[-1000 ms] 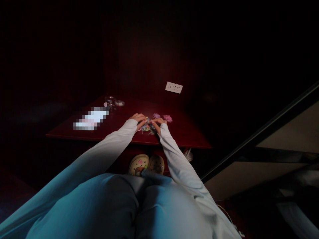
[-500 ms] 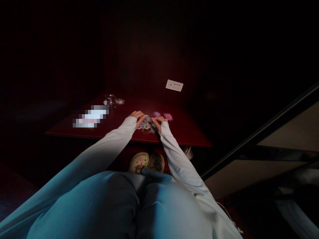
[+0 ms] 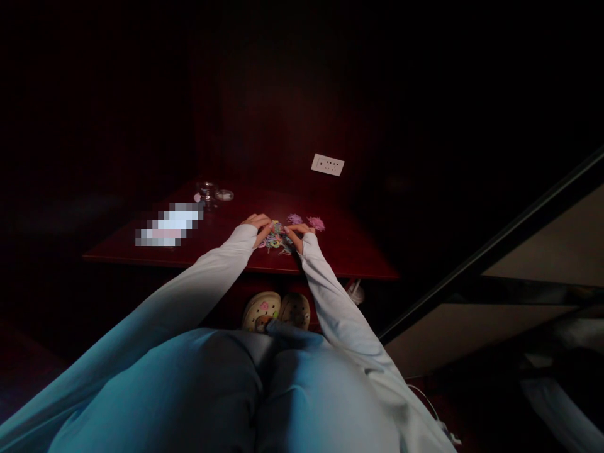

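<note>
Red for the tabletop, dimly lit, with 2 hands over its front part. Noted on it between the hands, near the front edge: pile of small loops, mixed yellow, green, pink and blue. Taken as clock centre, with 12 pointing away from the body. Logged left hand at 10 o'clock, right hand at 3. Found in both: fingers bent inward, thumb and forefinger tips close together at the pile. Cannot tell at this size whether pinching a loop or merely touching.

Recorded just beyond the right fingers: purple tuft between 1 and 2, pink tuft at 2, slightly apart from each other. Seen at 10, well away: clear jar, with round disc just beside it. At 9: pixelated bright panel. On the back wall at 1: white socket plate. Below the table edge, towards 6: 2 pale clogs, side by side.
</note>
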Available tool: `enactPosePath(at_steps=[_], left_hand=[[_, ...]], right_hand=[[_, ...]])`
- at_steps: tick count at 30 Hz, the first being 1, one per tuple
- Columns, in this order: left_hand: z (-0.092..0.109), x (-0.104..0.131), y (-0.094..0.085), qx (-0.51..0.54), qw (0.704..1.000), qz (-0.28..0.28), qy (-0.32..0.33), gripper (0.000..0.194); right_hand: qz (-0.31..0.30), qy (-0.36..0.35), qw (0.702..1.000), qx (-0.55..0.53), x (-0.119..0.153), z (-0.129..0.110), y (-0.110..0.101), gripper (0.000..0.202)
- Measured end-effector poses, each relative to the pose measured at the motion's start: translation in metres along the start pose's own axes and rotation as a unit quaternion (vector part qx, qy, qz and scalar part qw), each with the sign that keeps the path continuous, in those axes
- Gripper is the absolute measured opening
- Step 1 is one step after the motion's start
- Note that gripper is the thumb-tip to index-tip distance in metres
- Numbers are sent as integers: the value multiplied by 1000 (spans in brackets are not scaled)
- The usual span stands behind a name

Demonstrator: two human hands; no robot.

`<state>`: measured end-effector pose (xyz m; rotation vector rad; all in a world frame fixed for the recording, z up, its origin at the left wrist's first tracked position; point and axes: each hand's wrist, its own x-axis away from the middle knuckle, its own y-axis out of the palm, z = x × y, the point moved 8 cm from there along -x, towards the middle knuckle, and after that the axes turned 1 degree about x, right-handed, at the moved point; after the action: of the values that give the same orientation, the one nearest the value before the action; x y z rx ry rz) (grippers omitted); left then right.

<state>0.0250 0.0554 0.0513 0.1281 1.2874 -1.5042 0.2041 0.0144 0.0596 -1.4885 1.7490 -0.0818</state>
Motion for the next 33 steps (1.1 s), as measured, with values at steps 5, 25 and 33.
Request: enactPosePath(at_steps=[5, 25, 33], left_hand=[[5, 2, -3, 3, 1000, 0, -1, 39], [15, 3, -5, 0, 1000, -11, 5, 40], [26, 6, -10, 1, 1000, -3, 4, 42]], right_hand=[[7, 10, 1000, 2, -2, 1, -3, 36], [10, 18, 1000, -5, -1, 2, -2, 41], [13, 22, 1000, -8, 0, 6, -2, 42]])
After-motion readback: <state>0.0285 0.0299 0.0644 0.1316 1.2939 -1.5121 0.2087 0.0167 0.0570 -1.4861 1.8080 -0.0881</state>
